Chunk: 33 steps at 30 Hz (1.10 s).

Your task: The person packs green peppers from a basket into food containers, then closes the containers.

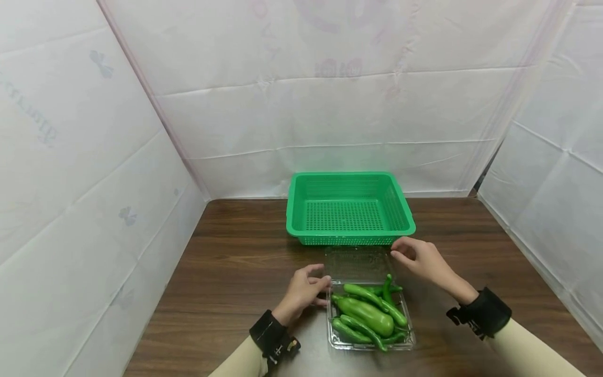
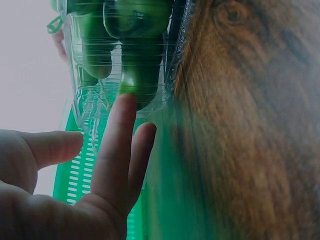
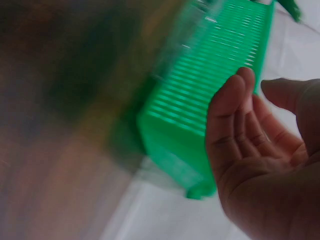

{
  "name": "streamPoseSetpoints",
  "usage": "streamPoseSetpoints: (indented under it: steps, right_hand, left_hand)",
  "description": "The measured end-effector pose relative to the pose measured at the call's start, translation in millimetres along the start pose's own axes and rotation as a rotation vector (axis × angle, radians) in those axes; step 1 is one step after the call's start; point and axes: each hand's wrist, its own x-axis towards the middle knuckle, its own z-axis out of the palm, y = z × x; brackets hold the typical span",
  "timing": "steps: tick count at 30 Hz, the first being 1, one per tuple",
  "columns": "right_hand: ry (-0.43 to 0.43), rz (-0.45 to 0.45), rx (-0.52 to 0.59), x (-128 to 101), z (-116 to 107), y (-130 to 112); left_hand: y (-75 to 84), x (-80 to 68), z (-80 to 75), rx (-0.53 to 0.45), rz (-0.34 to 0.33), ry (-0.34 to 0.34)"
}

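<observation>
Your left hand (image 1: 305, 289) sits in the lower middle of the head view, fingers loosely extended, their tips touching the left edge of the clear plastic clamshell box (image 1: 335, 339) that holds long green peppers (image 1: 366, 313). In the left wrist view the fingers (image 2: 117, 150) are nearly straight and reach up to the box wall (image 2: 90, 107) with peppers (image 2: 140, 65) showing through it; the hand is released, gripping nothing. Your right hand (image 1: 421, 260) is right of centre, fingers gently curved with thumb and fingertips at the far right corner of the transparent opened lid (image 1: 358, 264), which lies flat between the box and the green perforated plastic basket (image 1: 301, 228). I cannot tell whether those fingers pinch the lid or only touch it; the right wrist view shows a relaxed open palm (image 3: 260, 150) beside the basket (image 3: 200, 135). The basket stands at the centre of the dark wooden table (image 1: 226, 272), just behind the lid. White sheeting (image 1: 330, 104) fills the upper frame
</observation>
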Motion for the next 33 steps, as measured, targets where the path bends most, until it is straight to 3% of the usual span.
streamPoseSetpoints:
  steps: [5,8,11,19,33]
  right_hand:
    - [-0.200,0.280,0.135,-11.7,10.0,13.4]
    - [-0.282,0.380,0.236,-15.3,14.6,17.4]
    - [-0.306,0.430,0.294,-17.2,17.1,19.1]
    - [-0.335,0.492,0.394,-18.2,18.5,20.0]
    - [-0.396,0.486,0.590,-24.3,13.2,24.6]
  left_hand:
    - [-2.3,3.7,-0.3,0.001,-0.017,0.012]
    - [-2.6,5.3,-0.7,-0.001,-0.025,0.016]
    - [-2.6,6.4,-0.8,-0.009,-0.031,0.014]
    - [-2.2,5.6,-0.6,-0.011,-0.039,0.011]
    - [-3.7,-0.2,-1.7,-0.010,-0.051,-0.017]
